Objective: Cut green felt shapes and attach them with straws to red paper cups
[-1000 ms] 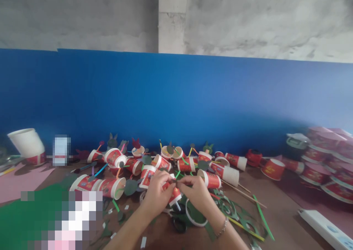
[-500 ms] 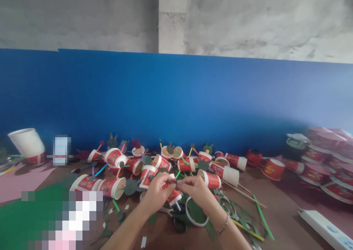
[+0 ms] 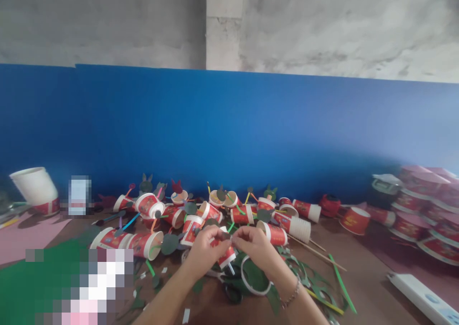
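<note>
My left hand (image 3: 210,246) and my right hand (image 3: 254,244) meet in front of me, fingertips pinched together. Between them is a small dark piece (image 3: 227,236), mostly hidden by the fingers and too small to name. Just under the fingertips a red paper cup (image 3: 225,255) lies tilted, a pale straw (image 3: 231,268) sticking out of its base. Below it are dark-handled scissors (image 3: 232,291), partly hidden. A white ring (image 3: 258,294) with green inside lies beside my right wrist, which wears a bracelet.
Red paper cups (image 3: 109,239) with straws and dark paper cutouts crowd the back. Green paper scraps (image 3: 304,272), a green straw (image 3: 342,284) and wooden sticks (image 3: 317,252) lie to the right, near a white power strip (image 3: 423,294). Cup stacks (image 3: 409,224) stand far right. Green paper (image 3: 53,282) lies left.
My fingertips have shifted slightly around the small dark piece, and less of it shows. The cups and scraps remain where they were.
</note>
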{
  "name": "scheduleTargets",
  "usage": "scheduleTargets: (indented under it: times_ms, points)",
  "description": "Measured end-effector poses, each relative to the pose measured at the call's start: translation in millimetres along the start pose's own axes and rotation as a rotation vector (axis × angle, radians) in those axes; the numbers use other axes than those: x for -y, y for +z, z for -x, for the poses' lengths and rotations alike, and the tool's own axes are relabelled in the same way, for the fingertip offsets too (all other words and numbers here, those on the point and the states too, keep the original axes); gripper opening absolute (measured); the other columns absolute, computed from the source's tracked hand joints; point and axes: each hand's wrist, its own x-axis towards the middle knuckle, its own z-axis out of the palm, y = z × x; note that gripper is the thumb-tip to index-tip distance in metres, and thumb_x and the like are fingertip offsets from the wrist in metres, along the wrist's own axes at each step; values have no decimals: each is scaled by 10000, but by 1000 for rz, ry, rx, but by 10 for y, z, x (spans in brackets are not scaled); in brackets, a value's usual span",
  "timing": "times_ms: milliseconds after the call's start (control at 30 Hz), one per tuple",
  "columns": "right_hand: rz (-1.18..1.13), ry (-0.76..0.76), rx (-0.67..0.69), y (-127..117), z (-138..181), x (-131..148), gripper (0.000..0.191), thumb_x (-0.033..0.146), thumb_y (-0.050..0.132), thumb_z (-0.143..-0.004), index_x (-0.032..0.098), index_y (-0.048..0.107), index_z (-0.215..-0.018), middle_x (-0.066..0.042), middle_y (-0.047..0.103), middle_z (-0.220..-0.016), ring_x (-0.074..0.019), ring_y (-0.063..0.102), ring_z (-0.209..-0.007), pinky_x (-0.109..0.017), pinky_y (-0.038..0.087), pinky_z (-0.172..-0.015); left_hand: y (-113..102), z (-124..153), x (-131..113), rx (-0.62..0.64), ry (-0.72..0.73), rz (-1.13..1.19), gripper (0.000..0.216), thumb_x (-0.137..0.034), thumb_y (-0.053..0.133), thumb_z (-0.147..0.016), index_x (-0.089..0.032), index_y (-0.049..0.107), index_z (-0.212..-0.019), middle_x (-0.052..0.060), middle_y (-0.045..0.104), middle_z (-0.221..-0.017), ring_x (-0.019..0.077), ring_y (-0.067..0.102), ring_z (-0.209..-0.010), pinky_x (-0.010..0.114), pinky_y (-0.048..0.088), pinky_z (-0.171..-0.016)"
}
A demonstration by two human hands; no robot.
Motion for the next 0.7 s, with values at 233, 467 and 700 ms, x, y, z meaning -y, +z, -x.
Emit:
scheduleTargets:
  times_ms: [233, 467, 700]
  points:
    - [42, 1, -36, 24, 6, -5, 165, 280, 579, -698, 135, 626, -636, 7, 566, -562, -114, 466, -544, -221, 335, -502, 8, 21, -36, -50, 98, -130, 149, -200, 514, -727, -181, 527, -580, 1, 542, -666, 171, 504, -744, 271, 398, -705]
    - [171, -47, -116, 55, 6, -7, 154, 292, 564, -730, 154, 631, -712, -24, 633, -642, -165, 560, -621, -249, 399, -573, 11, 0, 27, -74, 62, -141, 177, -262, 490, -751, -183, 503, -594, -7, 515, -659, 165, 509, -706, 263, 402, -651]
    - [487, -284, -307, 147, 97, 60, 86, 206, 559, -775, 188, 626, -724, -30, 674, -738, -196, 596, -745, -304, 396, -738, 23, -16, 56, -196, 102, -246, 234, -288, 480, -771, -192, 459, -558, -11, 507, -615, 157, 501, -655, 264, 389, -634]
